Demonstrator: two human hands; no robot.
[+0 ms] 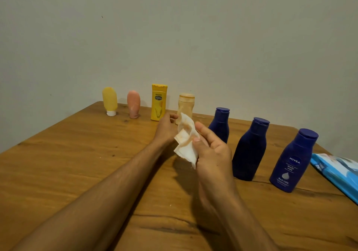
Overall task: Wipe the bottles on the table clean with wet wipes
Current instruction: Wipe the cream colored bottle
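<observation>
Both hands hold one white wet wipe (186, 144), stained brownish, above the middle of the wooden table (77, 163). My left hand (166, 127) pinches its top edge; my right hand (213, 148) grips its lower part with thumb and fingers. Along the wall stand a yellow tube (109, 100), a pink tube (133, 103), a yellow bottle (158, 102) and a beige bottle (185, 107), the last partly behind the wipe. Three dark blue bottles (219, 123) (250, 149) (293, 160) stand in a row to the right of my hands.
A blue pack of wet wipes (339, 171) lies at the table's right edge, cut off by the frame. A plain wall rises right behind the far bottles. The table's left and near parts show bare wood.
</observation>
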